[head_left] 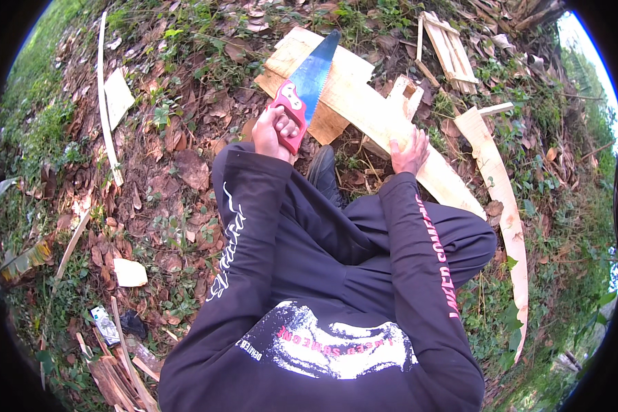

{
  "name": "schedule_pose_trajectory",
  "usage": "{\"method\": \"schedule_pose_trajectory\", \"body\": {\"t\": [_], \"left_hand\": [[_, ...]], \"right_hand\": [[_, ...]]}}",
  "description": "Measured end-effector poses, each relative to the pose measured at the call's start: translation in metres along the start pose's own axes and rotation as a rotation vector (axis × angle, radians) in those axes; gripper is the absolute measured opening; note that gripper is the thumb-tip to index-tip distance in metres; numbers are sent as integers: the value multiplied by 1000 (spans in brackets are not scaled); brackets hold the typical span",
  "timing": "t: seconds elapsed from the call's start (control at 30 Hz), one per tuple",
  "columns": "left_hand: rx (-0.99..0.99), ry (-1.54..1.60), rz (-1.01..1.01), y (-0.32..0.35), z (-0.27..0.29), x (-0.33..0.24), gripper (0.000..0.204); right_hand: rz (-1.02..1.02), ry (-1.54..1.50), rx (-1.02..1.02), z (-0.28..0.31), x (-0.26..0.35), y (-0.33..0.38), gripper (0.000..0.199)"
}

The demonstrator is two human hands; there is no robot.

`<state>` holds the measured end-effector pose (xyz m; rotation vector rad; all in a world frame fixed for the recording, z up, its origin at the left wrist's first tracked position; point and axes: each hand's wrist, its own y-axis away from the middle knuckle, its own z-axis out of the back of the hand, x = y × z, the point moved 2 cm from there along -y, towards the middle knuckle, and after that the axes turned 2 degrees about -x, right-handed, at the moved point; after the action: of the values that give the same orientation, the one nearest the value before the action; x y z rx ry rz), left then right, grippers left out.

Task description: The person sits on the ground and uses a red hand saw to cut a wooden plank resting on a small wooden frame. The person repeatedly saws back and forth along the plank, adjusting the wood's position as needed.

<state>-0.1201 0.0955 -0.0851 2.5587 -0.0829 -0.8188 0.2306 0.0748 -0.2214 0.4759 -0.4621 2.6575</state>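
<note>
My left hand [275, 134] is closed around the red handle of a handsaw [316, 75]. The saw's blue-grey blade points away from me, its toothed edge facing right, above a pale wooden plank [381, 110]. That plank slants from the far middle down toward my right knee. On its right part lies my right hand [410, 152], thumb on the near side and fingers curled over the wood, gripping it. Under the plank's far end is another wide piece of board [329, 123]. A short notched wood block [405, 98] sits just beyond the plank.
A long curved wood strip [505, 199] lies to my right, with a small slatted wooden piece [450, 51] farther off. Leftward are a thin strip [103, 103], wood scraps [130, 272] and split sticks [117, 381]. My dark shoe [325, 175] is near the saw. Leaves cover the ground.
</note>
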Motion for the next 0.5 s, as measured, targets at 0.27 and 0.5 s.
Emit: {"method": "schedule_pose_trajectory", "body": {"t": [0.27, 0.5], "left_hand": [[16, 7, -6, -1, 2, 1, 13], [23, 13, -4, -4, 6, 3, 11]], "right_hand": [[-1, 3, -1, 0, 0, 0, 86], [2, 11, -10, -1, -2, 0, 86]]}}
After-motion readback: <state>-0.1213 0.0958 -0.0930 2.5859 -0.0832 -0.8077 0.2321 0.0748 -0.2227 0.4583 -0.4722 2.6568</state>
